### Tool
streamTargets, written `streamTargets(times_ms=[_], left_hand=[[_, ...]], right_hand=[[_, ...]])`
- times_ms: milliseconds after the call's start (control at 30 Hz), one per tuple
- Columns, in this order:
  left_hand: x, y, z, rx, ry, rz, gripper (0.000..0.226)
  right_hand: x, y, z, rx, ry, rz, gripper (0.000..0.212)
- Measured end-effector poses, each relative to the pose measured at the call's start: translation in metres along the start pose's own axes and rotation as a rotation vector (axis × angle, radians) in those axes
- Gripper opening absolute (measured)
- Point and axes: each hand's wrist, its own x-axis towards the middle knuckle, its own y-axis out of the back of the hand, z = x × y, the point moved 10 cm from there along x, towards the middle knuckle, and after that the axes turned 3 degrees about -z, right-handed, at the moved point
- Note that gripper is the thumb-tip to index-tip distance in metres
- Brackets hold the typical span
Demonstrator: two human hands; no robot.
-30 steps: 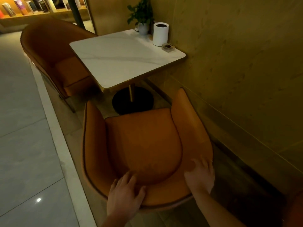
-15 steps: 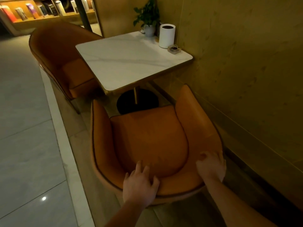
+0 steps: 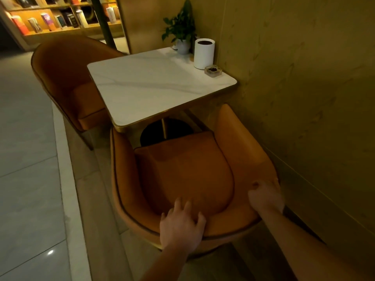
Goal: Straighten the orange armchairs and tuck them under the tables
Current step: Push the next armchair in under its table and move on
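— What does the near armchair (image 3: 182, 169) look like?
— Orange, tub-shaped, smooth upholstery, dark piping along the rim, a padded seat cushion and a brass-coloured band at the base. It faces the counter (image 3: 154, 88), with its left arm tip just under the counter's near corner. The seat is mostly out in front, and the right arm is close to the wall.
— And the hands?
— The left hand (image 3: 181, 226) lies over the back rim, gripping it with fingers spread and bent inside. The right hand (image 3: 265, 196) clamps the rim's right curve, thumb inside.
— Around it?
— A far armchair (image 3: 67, 78) sits across the counter. A white canister (image 3: 204, 53), potted plant (image 3: 181, 31) and ashtray (image 3: 213, 71) stand on the counter's wall side.
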Motion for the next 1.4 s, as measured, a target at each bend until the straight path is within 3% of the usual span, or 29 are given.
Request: streamTargets(times_ms=[733, 1100, 1400], left_hand=[[0.083, -0.007, 0.102, -0.006, 0.042, 0.149, 0.061], [0.106, -0.007, 0.123, -0.006, 0.045, 0.177, 0.061], [0.119, -0.009, 0.135, -0.017, 0.043, 0.152, 0.053]], right_hand=[[0.155, 0.047, -0.004, -0.010, 0.109, 0.012, 0.039], [0.184, 0.061, -0.014, -0.086, 0.131, 0.018, 0.020], [0.201, 0.067, -0.019, -0.088, 0.137, 0.020, 0.029]])
